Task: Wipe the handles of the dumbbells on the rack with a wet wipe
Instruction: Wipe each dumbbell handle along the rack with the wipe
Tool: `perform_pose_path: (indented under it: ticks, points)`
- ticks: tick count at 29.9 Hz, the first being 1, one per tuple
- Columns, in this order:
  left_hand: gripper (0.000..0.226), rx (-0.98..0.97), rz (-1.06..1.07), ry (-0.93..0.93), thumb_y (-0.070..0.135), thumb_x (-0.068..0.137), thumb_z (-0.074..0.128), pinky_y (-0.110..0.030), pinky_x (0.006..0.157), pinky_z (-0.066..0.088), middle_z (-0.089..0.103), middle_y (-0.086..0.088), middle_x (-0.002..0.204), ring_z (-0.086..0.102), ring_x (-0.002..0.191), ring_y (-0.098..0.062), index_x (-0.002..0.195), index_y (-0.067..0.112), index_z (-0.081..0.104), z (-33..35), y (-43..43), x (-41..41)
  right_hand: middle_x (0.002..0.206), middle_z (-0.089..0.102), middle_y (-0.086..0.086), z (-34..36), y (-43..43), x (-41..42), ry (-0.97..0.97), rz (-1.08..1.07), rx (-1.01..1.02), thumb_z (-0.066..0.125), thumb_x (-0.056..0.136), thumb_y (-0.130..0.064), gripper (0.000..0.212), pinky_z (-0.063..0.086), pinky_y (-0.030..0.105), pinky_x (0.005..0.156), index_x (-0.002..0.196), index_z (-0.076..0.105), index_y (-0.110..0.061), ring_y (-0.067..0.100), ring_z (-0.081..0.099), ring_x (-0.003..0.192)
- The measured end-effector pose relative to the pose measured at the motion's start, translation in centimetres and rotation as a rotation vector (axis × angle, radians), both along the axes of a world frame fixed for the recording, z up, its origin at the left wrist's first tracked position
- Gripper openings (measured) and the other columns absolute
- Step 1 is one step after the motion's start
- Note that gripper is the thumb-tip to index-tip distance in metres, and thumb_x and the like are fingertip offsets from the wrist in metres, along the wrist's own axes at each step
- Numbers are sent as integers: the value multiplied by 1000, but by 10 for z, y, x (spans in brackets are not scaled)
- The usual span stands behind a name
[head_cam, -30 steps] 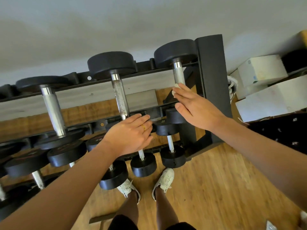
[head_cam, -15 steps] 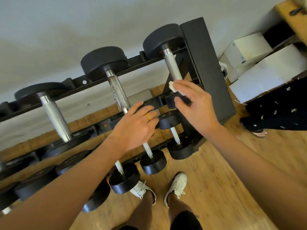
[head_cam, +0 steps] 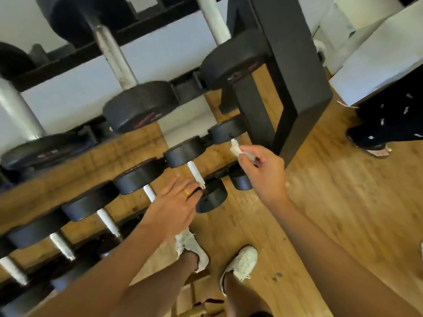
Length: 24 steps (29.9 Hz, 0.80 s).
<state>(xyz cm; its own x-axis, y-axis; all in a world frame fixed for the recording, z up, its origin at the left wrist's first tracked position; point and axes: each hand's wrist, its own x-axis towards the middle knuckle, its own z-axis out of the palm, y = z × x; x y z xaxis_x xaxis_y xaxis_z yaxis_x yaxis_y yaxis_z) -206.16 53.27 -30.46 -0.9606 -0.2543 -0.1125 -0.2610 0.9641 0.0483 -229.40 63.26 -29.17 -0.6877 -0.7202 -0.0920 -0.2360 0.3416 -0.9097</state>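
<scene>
Three large dumbbells (head_cam: 139, 106) are lying on the one rack's (head_cam: 286, 65) upper tier, and six small dumbbells (head_cam: 185, 152) are showing below. Two hands are showing, a left hand (head_cam: 174, 207) and a right hand (head_cam: 263, 172), alongside one wet wipe (head_cam: 235, 149), one ring (head_cam: 186, 192) and two white shoes (head_cam: 242, 264).

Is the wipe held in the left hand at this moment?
No, the right hand pinches the wipe, while the left hand has straight fingers and holds nothing.
</scene>
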Motion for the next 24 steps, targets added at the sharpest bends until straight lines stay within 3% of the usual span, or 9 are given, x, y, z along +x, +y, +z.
perform_pose_path:
  ticks: [3, 6, 10, 13, 18, 21, 24]
  points:
    - [47, 22, 144, -117, 31, 92, 42, -53, 111, 45, 66, -8, 130, 56, 128, -29, 124, 10, 70, -38, 16, -8, 107, 71, -5, -50, 21, -3, -50, -7, 89, 67, 94, -12, 19, 47, 6, 73, 111, 75, -13, -11, 62, 82]
    - [53, 34, 254, -175, 36, 93, 44, -53, 110, 46, 63, -9, 138, 55, 134, -28, 132, 8, 66, -77, 23, -22, 108, 72, -4, -101, 29, -5, -28, 15, 150, 67, 94, -15, 18, 48, 13, 73, 109, 76, -18, -6, 62, 83]
    - [60, -19, 311, -137, 38, 98, 52, -50, 122, 32, 48, -9, 155, 42, 145, -26, 151, 10, 46, -140, 0, -23, 98, 69, -8, -169, 11, 1, -8, 26, 154, 67, 93, -16, 17, 39, 7, 70, 107, 76, -19, -9, 58, 78]
    - [64, -53, 366, -103, 40, 97, 45, -53, 121, 31, 47, -11, 155, 41, 145, -28, 153, 8, 44, -189, -21, 1, 83, 68, -12, -226, -12, 18, -45, 8, 117, 68, 92, -20, 16, 43, 17, 68, 105, 77, -18, -4, 58, 66]
    - [64, -60, 342, -83, 44, 100, 35, -56, 121, 30, 46, -11, 155, 35, 149, -27, 151, 7, 46, -246, -26, 67, 90, 73, -9, -293, -48, 41, -118, -50, 2, 72, 90, -20, 13, 52, 24, 77, 102, 76, -24, 6, 65, 82]
    - [62, 1, 389, 33, 46, 102, 34, -53, 123, 24, 45, -8, 157, 30, 151, -24, 151, 10, 46, -265, -27, 89, 93, 74, -10, -317, -65, 40, -131, -23, -15, 73, 88, -20, 16, 53, 27, 82, 104, 76, -24, 7, 67, 87]
    - [63, 3, 389, 134, 47, 101, 38, -53, 123, 23, 46, -7, 156, 30, 151, -22, 151, 10, 47, -273, -33, 83, 94, 75, -5, -332, -78, 41, -136, -2, -52, 73, 89, -14, 18, 52, 19, 78, 106, 76, -17, 3, 68, 85]
